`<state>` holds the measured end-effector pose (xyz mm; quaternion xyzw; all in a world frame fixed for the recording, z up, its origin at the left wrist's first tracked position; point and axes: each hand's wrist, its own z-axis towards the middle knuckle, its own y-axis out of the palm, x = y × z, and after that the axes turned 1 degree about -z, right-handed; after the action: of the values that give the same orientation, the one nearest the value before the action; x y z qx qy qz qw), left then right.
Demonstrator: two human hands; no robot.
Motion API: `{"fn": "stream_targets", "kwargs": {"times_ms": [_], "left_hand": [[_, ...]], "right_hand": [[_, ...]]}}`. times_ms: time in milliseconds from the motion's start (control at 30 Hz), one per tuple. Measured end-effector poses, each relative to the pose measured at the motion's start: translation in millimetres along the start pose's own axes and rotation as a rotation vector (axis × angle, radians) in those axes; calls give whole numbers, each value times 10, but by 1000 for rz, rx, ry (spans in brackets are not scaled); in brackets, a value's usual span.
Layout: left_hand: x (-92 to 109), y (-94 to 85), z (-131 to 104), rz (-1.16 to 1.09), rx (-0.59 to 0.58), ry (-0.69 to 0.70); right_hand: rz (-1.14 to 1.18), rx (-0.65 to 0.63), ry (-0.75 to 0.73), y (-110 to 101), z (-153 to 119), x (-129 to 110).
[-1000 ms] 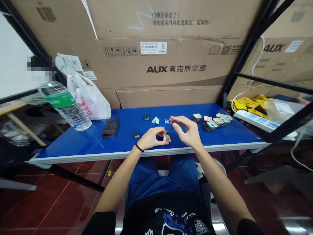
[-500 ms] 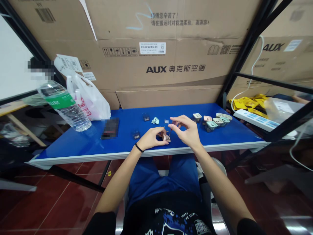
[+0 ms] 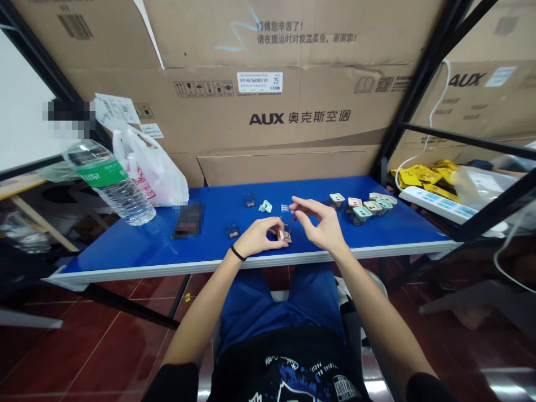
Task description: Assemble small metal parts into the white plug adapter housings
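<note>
Just on the near side of the mint piece (image 3: pixel 265 206), the left hand (image 3: pixel 258 235) pinches the pale pink piece (image 3: pixel 286 236), best kept braced, while the thin tool (image 3: pixel 294 219) at the right hand (image 3: pixel 319 221) (whether that grip is closed, I cannot tell) is best aligned squarely.

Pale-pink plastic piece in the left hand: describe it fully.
The pale-pink, plastic-looking piece has a raised side and a flatter part. The left hand pinches it near the front edge of the blue tabletop. A slim, red-marked tool in the right hand slants down to it. Finer details are unclear.
</note>
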<state>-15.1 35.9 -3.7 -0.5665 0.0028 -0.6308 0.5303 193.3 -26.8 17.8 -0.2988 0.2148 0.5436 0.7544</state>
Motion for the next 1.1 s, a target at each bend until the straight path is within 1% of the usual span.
{"fn": "stream_targets", "kwargs": {"times_ms": [100, 233, 333, 433, 500, 600, 700, 800, 900, 967, 1033, 1100], "left_hand": [[-5, 0, -1, 5, 1, 4], [2, -1, -1, -6, -6, -4], [10, -2, 0, -7, -7, -8], [10, -3, 2, 4, -3, -8], [12, -4, 4, 1, -5, -9], [22, -2, 5, -6, -7, -12], [26, 1, 2, -6, 0, -15], [12, 3, -2, 1, 0, -13], [-3, 1, -4, 3, -10, -7], [-3, -3, -3, 3, -13, -6], [2, -7, -1, 9, -11, -8], [6, -12, 0, 18, -4, -8]], "right_hand": [[-6, 5, 4, 4, 7, 0], [-10, 63, 30, 19, 7, 12], [60, 38, 75, 23, -7, 12], [24, 12, 51, 28, -8, -3], [-16, 47, 35, 34, -3, -10], [-3, 90, 75, 31, -4, -5], [42, 48, 100, 3, -9, 3], [28, -4, 68, -21, 0, -2], [-56, 55, 59, -17, 17, -2], [-54, 97, 72, -8, 18, 10], [-6, 100, 97, -6, 9, 25], [40, 77, 114, -15, -2, 28]]}}
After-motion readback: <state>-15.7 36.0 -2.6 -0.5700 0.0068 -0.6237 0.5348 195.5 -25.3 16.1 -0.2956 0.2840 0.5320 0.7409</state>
